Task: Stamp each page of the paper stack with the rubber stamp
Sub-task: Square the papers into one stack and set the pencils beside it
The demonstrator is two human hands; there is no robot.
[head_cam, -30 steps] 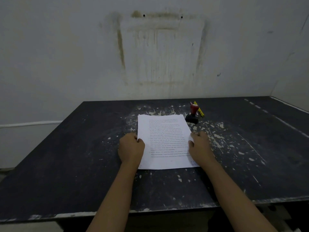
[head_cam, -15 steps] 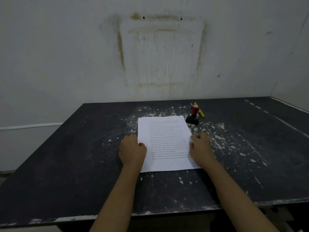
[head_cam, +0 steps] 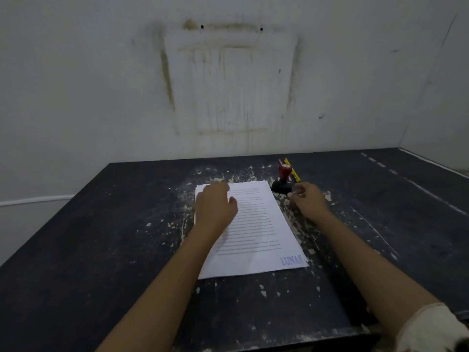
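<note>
One stack of white printed paper sheets [head_cam: 256,232] lies mid-way across the dark, paint-flecked surface [head_cam: 101,237], bearing one purple "LUNAS" mark [head_cam: 291,260] at its near right corner. The left hand [head_cam: 215,207] rests on the stack's far left corner, fingers relaxed. The right hand [head_cam: 308,198], fingers loosely curled and holding nothing, is just beside the one red-handled, black-based rubber stamp [head_cam: 283,181], which stands beside the stack's far right corner.

A plain, worn back room used for desk work is suggested. A large dark table [head_cam: 101,250] with chipped, flaking paint is set in a corner against a bare white wall [head_cam: 76,85], which is marked by a brownish rectangular stain [head_cam: 166,72] and two small holes [head_cam: 202,26]. A printed paper stack [head_cam: 261,224], a rubber stamp [head_cam: 283,179] and pencils [head_cam: 294,172] are laid toward the far middle.
</note>
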